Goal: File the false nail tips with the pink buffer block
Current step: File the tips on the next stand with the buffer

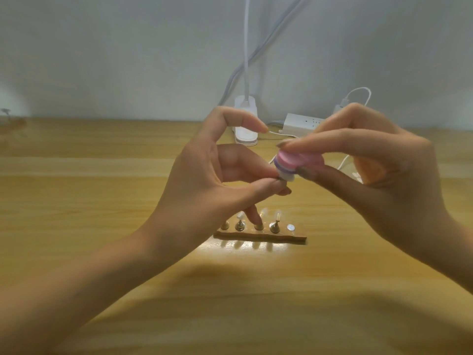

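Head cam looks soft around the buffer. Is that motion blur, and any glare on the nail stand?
Head view: the right hand and pink buffer block are motion-smeared; the left hand is sharper; nail tips on the stand glare white.

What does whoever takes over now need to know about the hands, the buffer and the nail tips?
Left hand: pinches one false nail tip, raised above the table.
Right hand: grips the pink buffer block, its end against that tip.
Wooden stand on the table below: four holders, some with tips; rightmost spot bare.
Done: block is on the held tip.
Left: finish it; whether the stand's tips are filed cannot be told.
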{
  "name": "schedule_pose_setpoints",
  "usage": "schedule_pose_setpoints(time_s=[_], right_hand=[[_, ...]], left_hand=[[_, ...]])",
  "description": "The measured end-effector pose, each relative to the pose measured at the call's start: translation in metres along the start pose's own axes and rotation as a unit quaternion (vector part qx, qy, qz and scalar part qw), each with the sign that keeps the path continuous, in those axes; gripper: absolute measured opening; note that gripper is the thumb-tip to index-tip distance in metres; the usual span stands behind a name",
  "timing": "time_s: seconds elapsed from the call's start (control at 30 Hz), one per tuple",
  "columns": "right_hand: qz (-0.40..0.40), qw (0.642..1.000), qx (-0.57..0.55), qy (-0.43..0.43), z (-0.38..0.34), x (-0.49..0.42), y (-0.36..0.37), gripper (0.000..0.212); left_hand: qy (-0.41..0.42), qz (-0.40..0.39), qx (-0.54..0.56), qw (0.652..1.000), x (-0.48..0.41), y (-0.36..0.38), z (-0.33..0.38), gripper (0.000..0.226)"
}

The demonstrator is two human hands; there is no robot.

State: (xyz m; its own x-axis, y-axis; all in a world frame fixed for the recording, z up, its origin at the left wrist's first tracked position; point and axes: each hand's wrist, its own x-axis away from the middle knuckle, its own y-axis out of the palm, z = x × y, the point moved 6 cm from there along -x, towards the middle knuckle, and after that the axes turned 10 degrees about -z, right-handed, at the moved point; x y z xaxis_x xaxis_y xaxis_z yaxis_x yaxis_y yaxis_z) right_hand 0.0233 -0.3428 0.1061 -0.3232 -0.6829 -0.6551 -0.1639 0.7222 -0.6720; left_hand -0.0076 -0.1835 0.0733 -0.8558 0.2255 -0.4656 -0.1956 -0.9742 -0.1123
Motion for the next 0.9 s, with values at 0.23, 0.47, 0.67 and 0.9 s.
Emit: schedule_pose_setpoints(time_s=[0.23, 0.47, 0.67, 0.9], right_hand=[[-0.021, 0.998, 0.038, -0.042, -0.008, 0.000, 0.000, 0.026], [-0.038, 0.998, 0.024, -0.042, -0.009, 0.003, 0.008, 0.022], [-0.013, 1.000, -0.008, 0.002, 0.000, 0.001, 0.004, 0.023], [-0.025, 0.999, -0.022, 0.007, 0.000, 0.002, 0.006, 0.022]], left_hand=[[-0.033, -0.003, 0.051, 0.998, 0.000, 0.006, -0.001, 0.053], [-0.047, -0.006, 0.036, 0.998, 0.002, 0.010, -0.004, 0.052], [-0.038, -0.011, 0.021, 0.999, 0.002, 0.007, -0.002, 0.053], [-0.043, -0.015, 0.001, 0.999, 0.002, 0.008, -0.007, 0.050]])
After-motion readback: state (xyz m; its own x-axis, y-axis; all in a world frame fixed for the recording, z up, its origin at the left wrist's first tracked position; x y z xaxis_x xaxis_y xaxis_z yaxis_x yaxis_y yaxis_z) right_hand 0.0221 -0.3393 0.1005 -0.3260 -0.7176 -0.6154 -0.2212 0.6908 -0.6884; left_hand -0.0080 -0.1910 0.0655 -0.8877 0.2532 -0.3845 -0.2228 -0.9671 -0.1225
